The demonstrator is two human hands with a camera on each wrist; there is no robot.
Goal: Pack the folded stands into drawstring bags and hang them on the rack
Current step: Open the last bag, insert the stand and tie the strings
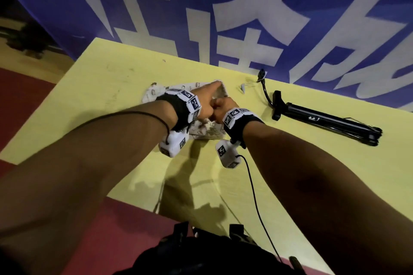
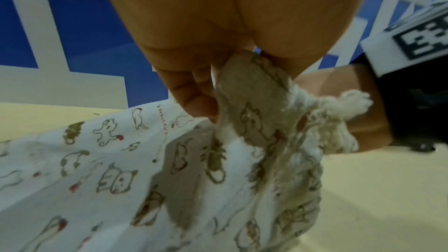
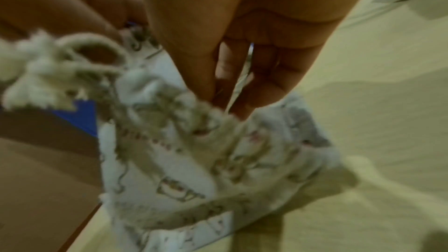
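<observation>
A white drawstring bag (image 1: 156, 91) printed with small cat drawings lies on the yellow table (image 1: 111, 78), its gathered mouth raised between my two hands. My left hand (image 1: 209, 100) pinches the bag (image 2: 101, 170) at its hem with fingers (image 2: 191, 91) and thumb. My right hand (image 1: 221, 107), touching the left, pinches the bunched mouth of the bag (image 3: 194, 160) with its fingertips (image 3: 240, 91). The frayed cord (image 2: 349, 106) hangs loose by the mouth. A folded black stand (image 1: 324, 120) lies on the table to the right, apart from both hands.
A blue banner (image 1: 223, 18) with large white characters stands behind the table's far edge. A small black clip with a cable (image 1: 264, 87) lies near the stand's head. Red floor (image 1: 26, 100) shows to the left. A dark bag (image 1: 201, 257) sits at my waist.
</observation>
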